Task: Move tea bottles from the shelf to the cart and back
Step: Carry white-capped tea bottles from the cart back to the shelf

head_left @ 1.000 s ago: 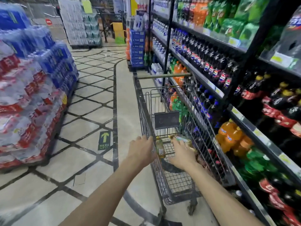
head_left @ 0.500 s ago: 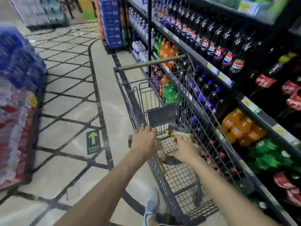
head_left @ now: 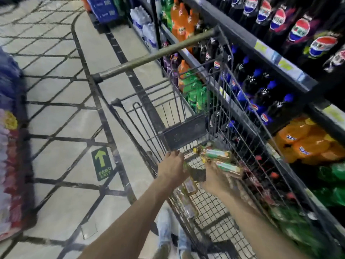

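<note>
Change: both hands sit lower and deeper in the cart (head_left: 211, 204) than half a second ago. Left hand (head_left: 173, 167): clasps one tea bottle (head_left: 190, 186) at the near wall. Right hand (head_left: 214, 180): grips two tea bottles (head_left: 216, 154), lying sideways. Shelf (head_left: 248, 43): just beside the cart. Handling: lower the bottles to the mesh before letting go and lay them flat.

There is one grey wire shopping cart (head_left: 155, 55), one dark metal shelf (head_left: 242, 40) and one green arrow floor sticker (head_left: 101, 163). Through the blur there seem to be three amber plastic tea bottles (head_left: 214, 153), two in the right hand (head_left: 216, 181) and one in the left hand (head_left: 173, 168).
</note>
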